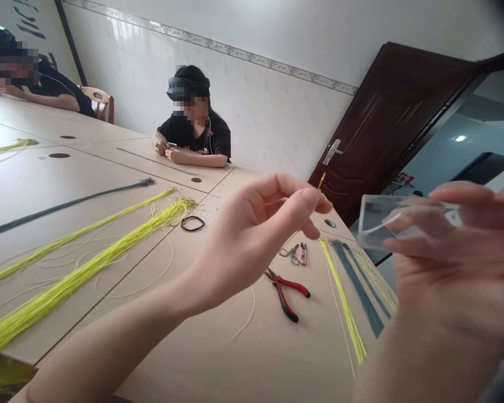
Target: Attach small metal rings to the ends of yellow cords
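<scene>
My left hand (269, 224) is raised over the table, thumb and forefinger pinched on a small thin gold-coloured metal piece (322, 180) that sticks up past the fingertips. A pale yellow cord (252, 308) shows below this hand; whether it is joined to the metal piece cannot be seen. At the right, my right hand (449, 257) has its fingers around a clear plastic box (373, 224), lifted above the table. Beneath and beyond my left hand lie red-and-black pliers (288, 296), small scissors (294, 252) and a pink thread snipper (303, 253).
Bundles of yellow cords (109, 252) and dark grey-blue cords (75, 204) stretch across the table's left. More yellow cords (342, 302) and grey-blue cords (359, 291) lie at right. A black loop (192, 224) rests mid-table. Two people (197, 123) sit at the far side.
</scene>
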### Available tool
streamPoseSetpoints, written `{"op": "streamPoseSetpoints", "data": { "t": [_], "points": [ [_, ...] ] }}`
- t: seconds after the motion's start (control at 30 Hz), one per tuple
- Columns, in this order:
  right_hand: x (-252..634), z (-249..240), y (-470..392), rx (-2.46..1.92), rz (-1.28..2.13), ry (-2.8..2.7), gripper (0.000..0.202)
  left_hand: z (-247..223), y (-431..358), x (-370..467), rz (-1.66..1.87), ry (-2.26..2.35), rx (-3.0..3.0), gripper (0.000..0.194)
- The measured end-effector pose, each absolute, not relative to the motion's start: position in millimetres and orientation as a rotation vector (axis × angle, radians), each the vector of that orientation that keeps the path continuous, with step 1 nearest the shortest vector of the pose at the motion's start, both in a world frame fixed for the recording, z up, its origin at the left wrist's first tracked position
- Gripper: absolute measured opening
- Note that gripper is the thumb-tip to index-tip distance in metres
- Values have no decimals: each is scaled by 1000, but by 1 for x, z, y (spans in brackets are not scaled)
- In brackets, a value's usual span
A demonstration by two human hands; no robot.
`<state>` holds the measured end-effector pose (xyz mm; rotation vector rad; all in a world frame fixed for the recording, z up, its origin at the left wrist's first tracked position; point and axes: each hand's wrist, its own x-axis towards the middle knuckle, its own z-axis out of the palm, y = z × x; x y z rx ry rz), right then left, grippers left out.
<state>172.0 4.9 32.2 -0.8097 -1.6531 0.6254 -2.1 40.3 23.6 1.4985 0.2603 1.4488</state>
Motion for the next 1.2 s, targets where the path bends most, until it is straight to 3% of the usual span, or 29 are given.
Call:
{"op": "streamPoseSetpoints", "data": {
  "t": [0.23,0.4,0.83,1.2],
  "points": [
    [177,42,0,-525,629,-1633,15,28,30,-7,1263,286,1565,12],
    [178,42,-3,-282,660,-1749,24,28,26,-9,1226,206,1550,14],
    [160,41,-19,-459,732,-1646,8,25,26,-11,1329,249,1659,16],
    [159,40,-16,-429,784,-1663,8,24,26,-10,1349,265,1741,14]
  ]
}}
